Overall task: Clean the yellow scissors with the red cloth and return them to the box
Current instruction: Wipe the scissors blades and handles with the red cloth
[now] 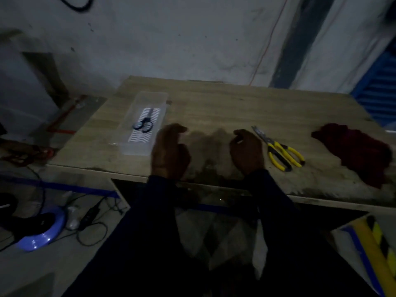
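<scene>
Head view, wide-angle: you look forward and down from just behind the near edge of the wooden table (pixel 235 103), close above it. The frame tilts, taking in most of the tabletop, the wall (pixel 171 39) beyond and floor (pixel 64 264) lower left.

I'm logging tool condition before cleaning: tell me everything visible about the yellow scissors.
The yellow-handled metal scissors lie flat on the wooden table, grey blades pointing away, yellow-and-black handles spread toward the near edge. They sit between the right hand and the dark red cloth; nothing grips them.
</scene>
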The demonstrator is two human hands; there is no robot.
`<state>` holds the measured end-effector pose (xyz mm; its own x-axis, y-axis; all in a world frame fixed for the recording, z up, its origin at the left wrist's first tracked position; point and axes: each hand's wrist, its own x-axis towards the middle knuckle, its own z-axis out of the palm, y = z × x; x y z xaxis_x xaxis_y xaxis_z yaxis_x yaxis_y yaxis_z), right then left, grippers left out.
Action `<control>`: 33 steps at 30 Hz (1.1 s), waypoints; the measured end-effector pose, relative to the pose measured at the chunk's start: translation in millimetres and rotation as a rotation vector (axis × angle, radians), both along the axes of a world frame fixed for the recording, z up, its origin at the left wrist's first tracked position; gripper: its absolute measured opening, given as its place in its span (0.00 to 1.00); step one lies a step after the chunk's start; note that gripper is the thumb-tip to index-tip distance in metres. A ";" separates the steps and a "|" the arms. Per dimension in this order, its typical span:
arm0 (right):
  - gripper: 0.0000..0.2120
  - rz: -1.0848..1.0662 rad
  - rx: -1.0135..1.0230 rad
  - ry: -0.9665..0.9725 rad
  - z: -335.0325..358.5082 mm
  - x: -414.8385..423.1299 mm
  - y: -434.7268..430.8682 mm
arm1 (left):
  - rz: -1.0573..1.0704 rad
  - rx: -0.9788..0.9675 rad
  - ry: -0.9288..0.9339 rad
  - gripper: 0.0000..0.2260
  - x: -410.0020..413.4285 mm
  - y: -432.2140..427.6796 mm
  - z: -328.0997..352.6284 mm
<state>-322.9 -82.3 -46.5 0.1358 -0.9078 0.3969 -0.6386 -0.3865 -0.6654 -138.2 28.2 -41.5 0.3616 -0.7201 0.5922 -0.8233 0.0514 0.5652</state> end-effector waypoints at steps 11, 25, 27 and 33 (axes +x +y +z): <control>0.27 -0.262 0.180 0.470 -18.7 -97.4 -30.7 | -0.239 0.314 0.183 0.10 -126.6 -96.5 -27.8; 0.26 0.064 -0.030 -0.078 -25.7 -67.5 -6.0 | -0.313 0.381 0.622 0.06 -135.5 -114.5 -6.3; 0.22 0.073 0.011 -0.217 -19.8 -73.5 -7.3 | -0.343 0.378 0.595 0.08 -132.5 -115.0 -12.4; 0.19 -0.456 -0.009 -0.073 -17.7 -164.6 -85.7 | -0.468 0.332 0.702 0.04 -131.0 -105.6 -12.9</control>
<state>-487.5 -168.0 -64.2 -0.3052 -0.8649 0.3985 -0.6964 -0.0826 -0.7129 -269.3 -77.4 -54.4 0.1890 -0.9786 0.0815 -0.2199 0.0387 0.9748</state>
